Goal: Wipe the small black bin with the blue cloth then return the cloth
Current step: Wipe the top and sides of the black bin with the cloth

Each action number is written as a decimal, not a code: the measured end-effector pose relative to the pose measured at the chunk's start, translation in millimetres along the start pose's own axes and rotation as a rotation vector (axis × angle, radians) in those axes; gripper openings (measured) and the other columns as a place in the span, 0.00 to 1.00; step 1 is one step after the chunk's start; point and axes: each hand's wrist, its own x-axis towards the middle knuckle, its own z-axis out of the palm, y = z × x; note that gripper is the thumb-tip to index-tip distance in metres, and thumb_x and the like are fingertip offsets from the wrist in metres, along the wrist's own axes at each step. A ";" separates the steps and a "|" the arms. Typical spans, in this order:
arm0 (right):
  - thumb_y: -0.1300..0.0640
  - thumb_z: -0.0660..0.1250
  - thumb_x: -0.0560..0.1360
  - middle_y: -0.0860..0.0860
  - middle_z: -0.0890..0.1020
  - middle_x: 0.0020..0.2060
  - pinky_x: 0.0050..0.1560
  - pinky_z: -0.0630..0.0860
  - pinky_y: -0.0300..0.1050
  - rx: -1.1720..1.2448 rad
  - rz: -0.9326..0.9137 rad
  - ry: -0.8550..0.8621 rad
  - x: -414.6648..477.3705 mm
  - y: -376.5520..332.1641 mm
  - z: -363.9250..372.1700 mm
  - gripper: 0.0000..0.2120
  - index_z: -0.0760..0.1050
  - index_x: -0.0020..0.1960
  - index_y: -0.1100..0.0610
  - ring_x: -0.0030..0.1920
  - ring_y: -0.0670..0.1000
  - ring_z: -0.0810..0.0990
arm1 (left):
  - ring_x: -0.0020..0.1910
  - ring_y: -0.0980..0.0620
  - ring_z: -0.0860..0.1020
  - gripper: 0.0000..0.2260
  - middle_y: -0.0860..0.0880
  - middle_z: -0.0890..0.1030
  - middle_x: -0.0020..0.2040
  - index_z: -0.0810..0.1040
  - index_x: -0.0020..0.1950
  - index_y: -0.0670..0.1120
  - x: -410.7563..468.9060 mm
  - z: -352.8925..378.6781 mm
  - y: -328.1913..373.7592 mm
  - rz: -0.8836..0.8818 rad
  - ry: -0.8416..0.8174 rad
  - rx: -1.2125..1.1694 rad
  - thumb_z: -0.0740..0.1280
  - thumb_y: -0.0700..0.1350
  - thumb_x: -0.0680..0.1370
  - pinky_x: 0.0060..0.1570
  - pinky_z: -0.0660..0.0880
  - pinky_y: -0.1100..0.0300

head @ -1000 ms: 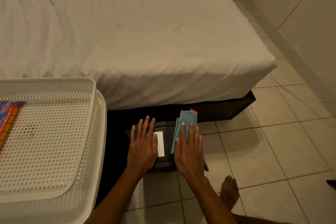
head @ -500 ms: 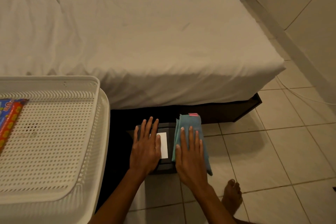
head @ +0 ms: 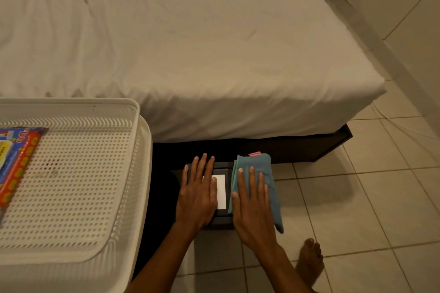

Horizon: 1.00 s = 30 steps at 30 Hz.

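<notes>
The small black bin point(head: 222, 217) is sitting on the tiled floor point(head: 357, 209) just below the edge of the bed point(head: 190, 54), with a white label point(head: 221, 191) showing on its top. The left hand point(head: 198, 197) is lying flat on the bin's left side, fingers spread wide and gripping nothing, only steadying it. The right hand point(head: 253, 207) is pressing the blue cloth point(head: 266, 173) flat onto the bin's right side, palm down, with no closed grip on the fabric.

The cloth is overhanging the bin's right edge, so I'd judge it could slide off to the floor if the palm is lifting mid-stroke. The light bin could also skid or tip if the steadying hand is easing off. A bare foot point(head: 309, 261) is standing near.

The white perforated basket point(head: 140, 173) at the left is holding only a colourful packet point(head: 16, 162) at its far left side; what is inside the bin cannot be told.
</notes>
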 end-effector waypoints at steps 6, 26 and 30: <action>0.41 0.37 0.82 0.57 0.54 0.77 0.73 0.47 0.57 0.051 0.050 0.005 -10.4 3.4 -2.4 0.28 0.44 0.79 0.50 0.77 0.56 0.48 | 0.79 0.55 0.42 0.25 0.51 0.48 0.81 0.45 0.80 0.52 1.5 -2.7 1.1 0.000 0.005 -0.027 0.48 0.53 0.83 0.77 0.41 0.54; 0.44 0.41 0.82 0.59 0.58 0.76 0.70 0.54 0.61 0.004 -0.030 -0.029 -21.7 -3.0 9.0 0.27 0.48 0.78 0.54 0.76 0.59 0.54 | 0.79 0.53 0.43 0.25 0.50 0.48 0.81 0.45 0.80 0.52 2.5 1.3 -1.4 0.036 0.008 0.006 0.47 0.52 0.83 0.77 0.44 0.51; 0.44 0.39 0.82 0.59 0.51 0.77 0.73 0.49 0.61 -0.034 -0.077 -0.012 15.2 -4.0 1.3 0.29 0.42 0.79 0.56 0.77 0.58 0.48 | 0.79 0.53 0.43 0.25 0.50 0.48 0.81 0.45 0.80 0.52 1.6 0.9 -2.8 0.054 0.001 0.005 0.47 0.53 0.83 0.77 0.42 0.51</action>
